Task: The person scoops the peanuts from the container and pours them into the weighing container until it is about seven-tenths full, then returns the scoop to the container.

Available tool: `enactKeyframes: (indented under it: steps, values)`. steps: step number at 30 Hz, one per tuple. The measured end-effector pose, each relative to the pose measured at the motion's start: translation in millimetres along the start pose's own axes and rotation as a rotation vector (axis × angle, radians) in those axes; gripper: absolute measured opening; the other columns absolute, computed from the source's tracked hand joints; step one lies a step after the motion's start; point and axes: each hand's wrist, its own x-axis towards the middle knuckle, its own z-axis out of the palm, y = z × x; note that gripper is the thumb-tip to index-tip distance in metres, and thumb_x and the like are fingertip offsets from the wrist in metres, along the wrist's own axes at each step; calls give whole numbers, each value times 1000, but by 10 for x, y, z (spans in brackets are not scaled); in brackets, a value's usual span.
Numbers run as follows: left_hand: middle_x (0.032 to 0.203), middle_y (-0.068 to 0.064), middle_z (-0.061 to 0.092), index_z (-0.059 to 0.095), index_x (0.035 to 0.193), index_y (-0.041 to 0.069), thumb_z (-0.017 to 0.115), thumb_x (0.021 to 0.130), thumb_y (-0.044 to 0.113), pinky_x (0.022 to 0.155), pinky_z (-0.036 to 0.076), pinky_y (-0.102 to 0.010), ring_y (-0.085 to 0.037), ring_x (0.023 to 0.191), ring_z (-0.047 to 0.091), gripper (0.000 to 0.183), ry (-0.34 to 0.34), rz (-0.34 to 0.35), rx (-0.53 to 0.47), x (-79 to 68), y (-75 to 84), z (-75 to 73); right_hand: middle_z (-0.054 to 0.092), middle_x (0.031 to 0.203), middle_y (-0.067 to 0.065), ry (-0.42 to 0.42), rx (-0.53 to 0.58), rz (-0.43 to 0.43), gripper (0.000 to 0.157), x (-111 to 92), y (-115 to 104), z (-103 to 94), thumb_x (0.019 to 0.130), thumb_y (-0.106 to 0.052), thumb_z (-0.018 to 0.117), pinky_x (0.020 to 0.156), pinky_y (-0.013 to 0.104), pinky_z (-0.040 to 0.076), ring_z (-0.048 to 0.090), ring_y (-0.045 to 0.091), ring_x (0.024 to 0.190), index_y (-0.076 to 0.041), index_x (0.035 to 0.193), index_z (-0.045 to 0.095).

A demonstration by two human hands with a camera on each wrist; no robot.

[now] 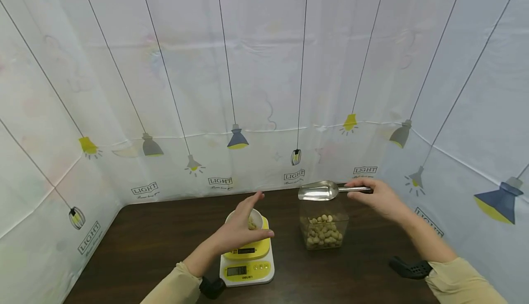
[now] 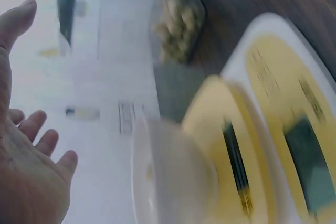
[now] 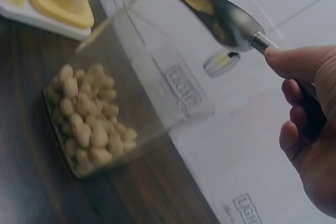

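My right hand (image 1: pixel 384 200) grips the dark handle of a metal scoop (image 1: pixel 320 191), held level above a clear plastic box. In the right wrist view the scoop (image 3: pixel 220 22) is tilted and I see nothing in its pan. Peanuts in shells (image 1: pixel 324 237) fill the lower part of the box (image 3: pixel 157 51). My left hand (image 1: pixel 236 231) hovers by a white bowl (image 2: pixel 181 177), thumb and fingers spread apart, holding nothing. The bowl stands on a yellow and white kitchen scale (image 1: pixel 248 282) and has some pale contents, partly hidden by the hand. The scale's display is lit, its digits too small to read surely.
The dark wooden table (image 1: pixel 157 244) carries the scale left of the box. A white curtain (image 1: pixel 264 65) printed with lamps hangs behind the table and along both sides. A black wrist strap (image 1: pixel 409 268) is on the right forearm.
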Motion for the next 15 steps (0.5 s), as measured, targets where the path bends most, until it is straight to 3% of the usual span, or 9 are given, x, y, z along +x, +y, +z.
enactKeyframes:
  steps: [3, 7, 15]
  values:
    - [164, 16, 24, 8, 163, 41, 77, 87, 58, 117, 27, -55, -15, 152, 17, 105, -22, 35, -21, 113, 122, 141, 62, 130, 20, 2, -22, 2, 34, -34, 58, -51, 97, -26, 75, 70, 32, 53, 62, 14, 89, -4, 122, 72]
    - [164, 14, 23, 6, 164, 38, 76, 87, 59, 117, 27, -55, -17, 152, 18, 106, -56, 41, -48, 253, 239, 347, 63, 125, 16, -11, -59, 18, 33, -62, 137, -89, 96, -30, 75, 70, 34, 54, 63, 16, 89, -6, 119, 73]
    - [166, 7, 22, 8, 166, 32, 77, 86, 57, 115, 30, -56, -23, 153, 17, 108, -56, -39, -58, 529, 210, 768, 66, 113, 7, -81, -150, 3, 26, -38, 103, -116, 97, -34, 74, 71, 34, 52, 62, 21, 92, -14, 114, 75]
